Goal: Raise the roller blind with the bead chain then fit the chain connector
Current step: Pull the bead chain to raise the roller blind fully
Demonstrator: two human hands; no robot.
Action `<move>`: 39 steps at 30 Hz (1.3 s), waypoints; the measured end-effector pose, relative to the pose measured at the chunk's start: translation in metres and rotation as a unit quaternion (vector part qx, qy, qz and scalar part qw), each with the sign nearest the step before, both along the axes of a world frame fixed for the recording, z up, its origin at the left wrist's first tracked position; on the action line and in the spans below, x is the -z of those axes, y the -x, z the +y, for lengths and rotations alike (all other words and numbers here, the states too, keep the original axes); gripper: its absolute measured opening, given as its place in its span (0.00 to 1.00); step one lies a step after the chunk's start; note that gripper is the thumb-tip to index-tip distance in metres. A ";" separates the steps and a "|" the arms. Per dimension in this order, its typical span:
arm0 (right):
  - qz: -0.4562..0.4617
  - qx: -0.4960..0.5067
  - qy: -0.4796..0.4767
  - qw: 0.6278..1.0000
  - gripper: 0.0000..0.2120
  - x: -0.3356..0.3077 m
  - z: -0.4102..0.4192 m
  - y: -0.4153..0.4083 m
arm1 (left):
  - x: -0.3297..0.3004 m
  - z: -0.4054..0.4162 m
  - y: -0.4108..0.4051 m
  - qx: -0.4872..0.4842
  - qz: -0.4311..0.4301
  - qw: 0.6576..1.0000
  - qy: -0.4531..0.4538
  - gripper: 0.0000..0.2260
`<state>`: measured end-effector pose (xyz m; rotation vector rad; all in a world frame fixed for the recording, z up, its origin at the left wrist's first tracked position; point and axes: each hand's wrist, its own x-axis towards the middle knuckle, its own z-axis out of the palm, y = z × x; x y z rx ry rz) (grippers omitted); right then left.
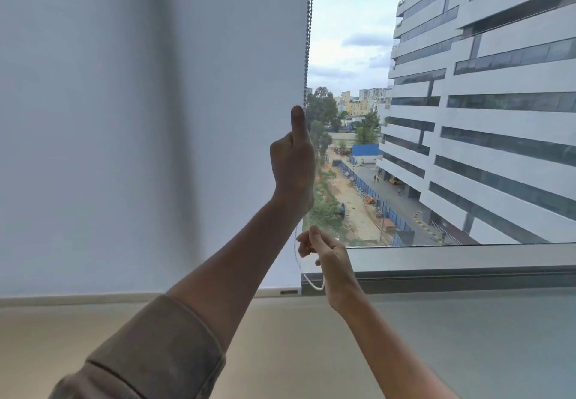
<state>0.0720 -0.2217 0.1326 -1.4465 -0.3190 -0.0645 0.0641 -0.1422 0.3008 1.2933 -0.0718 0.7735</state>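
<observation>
A white roller blind point(149, 118) covers the left part of the window, its bottom bar point(274, 292) just above the sill. The bead chain point(308, 34) hangs along the blind's right edge. My left hand point(293, 158) grips the chain high up, thumb pointing upward against it. Below, my right hand point(324, 252) pinches the lower part of the chain, and a white loop of chain point(314, 285) hangs under that hand near the sill. No chain connector can be made out.
A grey window frame rail point(467, 261) runs along the bottom of the bare glass on the right. A beige sill point(280, 352) stretches below. Outside stands a tall building point(483, 102) and a street far below.
</observation>
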 end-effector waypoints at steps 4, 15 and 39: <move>0.015 0.029 0.004 0.999 0.16 -0.042 -0.005 -0.013 | 0.017 -0.005 0.000 -0.018 0.011 1.000 -0.017 0.31; -0.061 -0.022 -0.116 0.991 0.19 -0.177 -0.002 -0.030 | 0.098 -0.014 0.002 0.004 0.063 0.998 -0.006 0.32; -0.082 -0.016 -0.190 0.978 0.16 -0.233 0.019 -0.025 | 0.201 -0.013 0.026 0.021 0.141 0.990 -0.008 0.38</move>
